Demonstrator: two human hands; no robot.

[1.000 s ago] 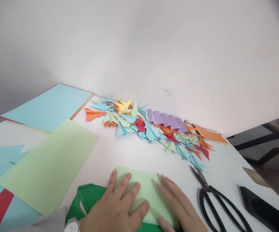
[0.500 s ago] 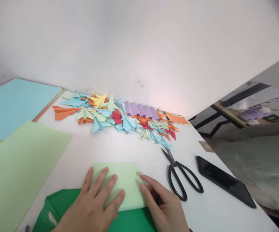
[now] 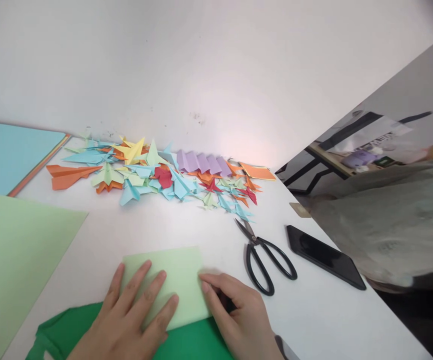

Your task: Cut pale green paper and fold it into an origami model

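Note:
A folded light-green paper [image 3: 179, 272] lies on the white table [image 3: 126, 235] at the near edge, partly over a dark-green bag [image 3: 194, 342]. My left hand [image 3: 126, 317] lies flat on the paper's left half, fingers spread. My right hand [image 3: 239, 317] rests at the paper's right edge, fingers curled, their tips pressing the fold. Neither hand lifts anything.
Black scissors [image 3: 263, 257] and a black phone [image 3: 325, 256] lie right of the paper. A heap of folded paper planes [image 3: 156, 177] runs along the wall. A large light-green sheet [image 3: 10, 260] and a blue sheet stack [image 3: 6, 150] lie left. The table's edge drops off at right.
The view has swung right, so everything has shifted left in frame. My right hand has slid from on top of the paper to its right edge and curled its fingers.

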